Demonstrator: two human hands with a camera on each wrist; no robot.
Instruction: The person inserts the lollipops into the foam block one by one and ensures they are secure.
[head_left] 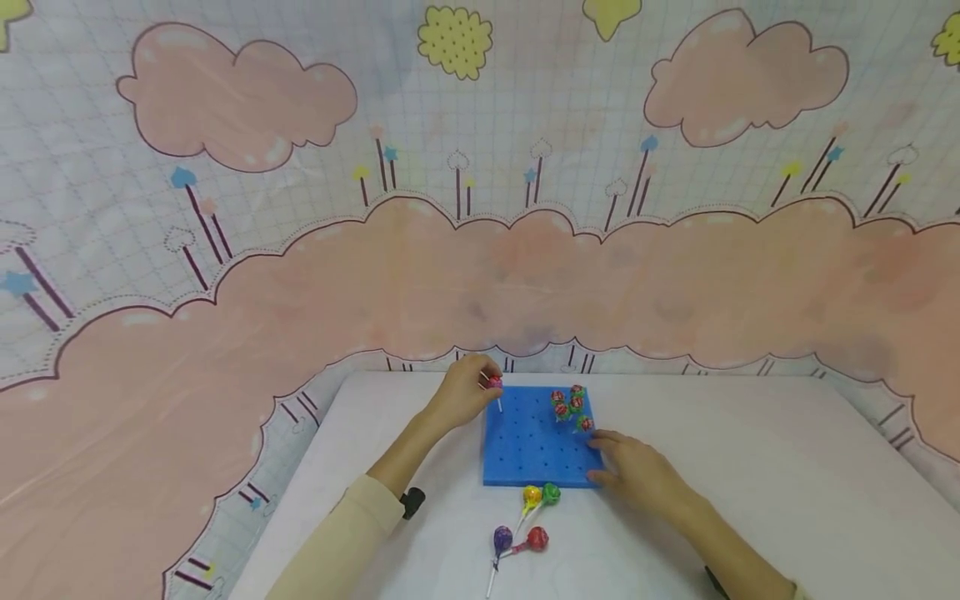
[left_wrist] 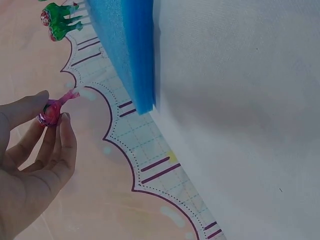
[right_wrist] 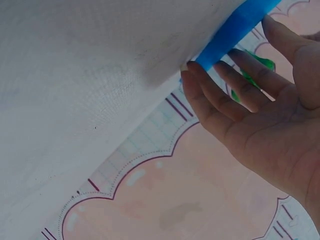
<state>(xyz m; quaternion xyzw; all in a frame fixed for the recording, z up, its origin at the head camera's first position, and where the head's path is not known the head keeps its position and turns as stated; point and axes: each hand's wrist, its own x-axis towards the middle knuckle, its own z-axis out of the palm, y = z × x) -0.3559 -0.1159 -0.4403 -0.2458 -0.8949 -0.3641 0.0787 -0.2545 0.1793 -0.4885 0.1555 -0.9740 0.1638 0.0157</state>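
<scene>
A blue foam board (head_left: 525,446) with rows of small holes lies on the white table. Over its far left corner my left hand (head_left: 468,390) pinches a pink-wrapped lollipop (left_wrist: 50,113) by its head, the white stick pointing down. Whether the stick's tip is in a hole I cannot tell. My right hand (head_left: 641,475) rests its fingertips along the board's right edge, fingers fairly straight, as the right wrist view also shows. Several green-and-red lollipops (head_left: 576,403) stand upright in the board's far right part.
In front of the board lie a yellow lollipop (head_left: 532,497) and a green lollipop (head_left: 551,493). Nearer to me are a purple lollipop (head_left: 502,539) and a red lollipop (head_left: 537,538). A cloud-patterned backdrop (head_left: 480,292) rises behind the table (head_left: 712,425).
</scene>
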